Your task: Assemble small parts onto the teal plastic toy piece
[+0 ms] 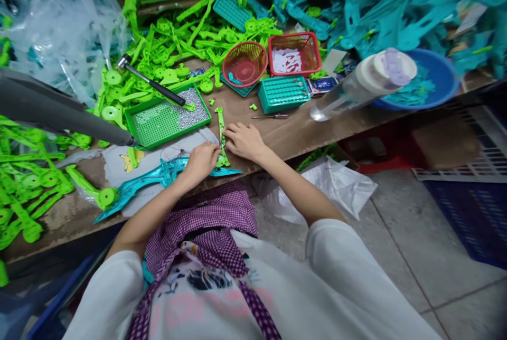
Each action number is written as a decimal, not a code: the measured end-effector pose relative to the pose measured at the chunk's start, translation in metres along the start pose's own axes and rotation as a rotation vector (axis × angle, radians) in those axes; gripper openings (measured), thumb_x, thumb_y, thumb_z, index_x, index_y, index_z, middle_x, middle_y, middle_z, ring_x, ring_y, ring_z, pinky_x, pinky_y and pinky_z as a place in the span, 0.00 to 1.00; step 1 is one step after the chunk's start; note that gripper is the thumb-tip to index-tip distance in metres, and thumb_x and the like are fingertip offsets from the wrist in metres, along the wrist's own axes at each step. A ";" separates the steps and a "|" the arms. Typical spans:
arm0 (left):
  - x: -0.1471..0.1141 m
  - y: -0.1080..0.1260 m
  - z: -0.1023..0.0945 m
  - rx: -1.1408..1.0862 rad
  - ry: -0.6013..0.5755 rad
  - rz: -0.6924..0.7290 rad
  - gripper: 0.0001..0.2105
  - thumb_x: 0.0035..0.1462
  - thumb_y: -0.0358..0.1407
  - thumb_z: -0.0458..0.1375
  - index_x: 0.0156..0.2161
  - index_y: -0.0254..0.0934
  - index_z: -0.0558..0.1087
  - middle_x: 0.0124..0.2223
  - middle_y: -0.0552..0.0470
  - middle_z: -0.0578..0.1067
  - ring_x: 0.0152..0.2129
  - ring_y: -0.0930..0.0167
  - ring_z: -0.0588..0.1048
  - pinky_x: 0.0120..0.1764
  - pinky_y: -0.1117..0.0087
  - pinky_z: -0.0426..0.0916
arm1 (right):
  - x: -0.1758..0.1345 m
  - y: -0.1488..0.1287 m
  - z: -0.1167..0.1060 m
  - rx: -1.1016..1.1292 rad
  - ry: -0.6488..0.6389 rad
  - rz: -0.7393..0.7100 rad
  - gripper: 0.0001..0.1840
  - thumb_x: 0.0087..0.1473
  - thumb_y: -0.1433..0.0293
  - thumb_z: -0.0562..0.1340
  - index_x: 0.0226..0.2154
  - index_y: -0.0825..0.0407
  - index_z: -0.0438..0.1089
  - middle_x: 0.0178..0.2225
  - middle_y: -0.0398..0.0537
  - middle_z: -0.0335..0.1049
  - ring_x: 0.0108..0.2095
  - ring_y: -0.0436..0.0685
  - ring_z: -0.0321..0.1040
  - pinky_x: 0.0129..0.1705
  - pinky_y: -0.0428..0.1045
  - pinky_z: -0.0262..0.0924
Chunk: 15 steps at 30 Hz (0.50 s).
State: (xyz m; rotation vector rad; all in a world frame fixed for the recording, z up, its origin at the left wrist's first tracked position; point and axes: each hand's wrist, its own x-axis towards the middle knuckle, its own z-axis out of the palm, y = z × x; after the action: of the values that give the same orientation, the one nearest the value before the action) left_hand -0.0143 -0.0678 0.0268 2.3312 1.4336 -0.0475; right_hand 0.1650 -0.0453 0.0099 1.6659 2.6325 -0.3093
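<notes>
White shirt [328, 276] and checked apron [222, 208] fill the bottom of the frame, nearest the camera. Beyond them, at the middle of the frame, a slim green part [221, 124] lies on the bench [301, 137], its long side running away from the wearer. It sits between the two hands: the left hand [202, 159] at its lower left, the right hand [243, 139] along its right side. Left fingers are bent in at the lower end, and whether they pinch something small cannot be told. Right fingers are loosely curved, tips at the part's edge; a firm grip does not show.

The step in hand looks like fine fitting or adjusting on this part, by fingertip. As a judgement, the next move calls for one hand steadying the part while the other works precisely.

Just outward, a blue frame [170, 172] reaches under the left forearm toward the lower left. Above it, left of centre, stands a green tray [154, 121] of small metal pieces, with a hammer [154, 85] across it. Right of centre lie a screwdriver [271, 116] and a teal box [283, 94]. Green parts crowd the upper left, blue ones the upper right.
</notes>
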 end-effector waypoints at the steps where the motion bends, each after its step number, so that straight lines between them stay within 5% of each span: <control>1: 0.000 0.004 0.002 0.027 -0.009 0.011 0.14 0.68 0.32 0.47 0.46 0.34 0.75 0.43 0.43 0.77 0.40 0.64 0.76 0.45 0.65 0.68 | 0.000 -0.002 -0.002 0.011 -0.007 0.014 0.20 0.64 0.65 0.50 0.53 0.52 0.68 0.52 0.55 0.70 0.52 0.64 0.60 0.45 0.56 0.53; 7: -0.015 0.017 0.007 0.238 -0.047 0.111 0.22 0.63 0.22 0.41 0.57 0.29 0.68 0.51 0.37 0.72 0.44 0.62 0.74 0.46 0.62 0.69 | -0.002 -0.005 -0.008 0.072 -0.014 0.040 0.26 0.66 0.55 0.47 0.55 0.51 0.67 0.52 0.56 0.69 0.53 0.65 0.61 0.48 0.58 0.55; 15: -0.036 -0.004 0.006 0.156 -0.089 0.092 0.23 0.62 0.22 0.45 0.60 0.35 0.66 0.50 0.40 0.71 0.42 0.63 0.74 0.41 0.64 0.71 | -0.004 -0.002 0.001 0.078 -0.008 0.047 0.27 0.67 0.54 0.46 0.58 0.50 0.65 0.54 0.57 0.68 0.55 0.66 0.60 0.49 0.59 0.55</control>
State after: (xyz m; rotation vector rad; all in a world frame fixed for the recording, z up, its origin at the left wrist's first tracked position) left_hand -0.0336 -0.0990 0.0285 2.4844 1.3206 -0.2421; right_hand 0.1650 -0.0497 0.0100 1.7420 2.6032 -0.4218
